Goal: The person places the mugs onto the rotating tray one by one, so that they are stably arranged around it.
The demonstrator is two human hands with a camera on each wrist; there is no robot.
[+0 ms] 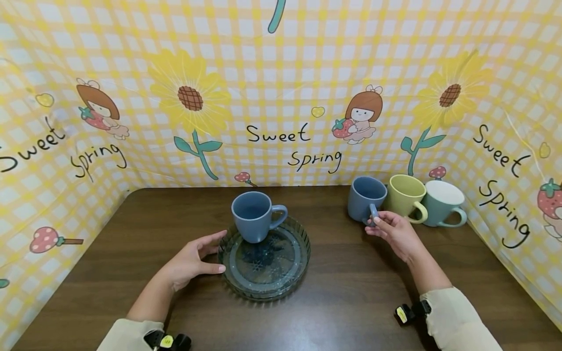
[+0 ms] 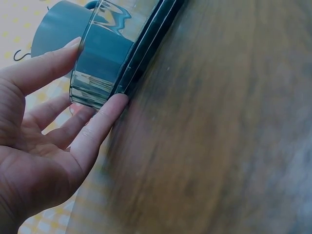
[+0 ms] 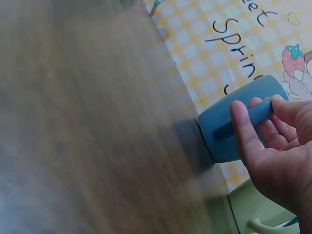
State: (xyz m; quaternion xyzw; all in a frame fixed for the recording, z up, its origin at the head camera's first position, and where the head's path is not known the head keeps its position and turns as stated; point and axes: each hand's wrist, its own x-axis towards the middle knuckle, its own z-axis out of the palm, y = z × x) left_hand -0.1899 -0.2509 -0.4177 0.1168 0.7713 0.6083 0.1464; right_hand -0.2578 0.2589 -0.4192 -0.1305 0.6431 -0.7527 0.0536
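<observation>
1. A blue mug [image 1: 366, 200] is seen at the right rear of the dark wooden table [image 1: 342, 292]. It is matte and plain, stands upright, and its handle is turned toward the person.
2. The handle is pinched by the right hand [image 1: 395, 232]: thumb and fingers are curled around it, as confirmed in the right wrist view [image 3: 243, 119].
3. A second blue mug [image 1: 256, 216] is noted standing upright in a round, ribbed glass dish [image 1: 265, 263] at table centre, handle pointing right.
4. The dish's left rim is touched by the left hand [image 1: 193, 261]. The fingers are spread and nearly straight; the thumb lies along the base of the glass wall [image 2: 97, 78], the fingertips against its side.
5. A yellow-green mug [image 1: 406, 197] is set just beside the held mug on its right, and a pale teal mug with a white inside [image 1: 443, 202] just beyond that. The three form a tight row along the back.
6. A yellow checked backdrop [image 1: 281, 73] is hung around the table on three sides.
</observation>
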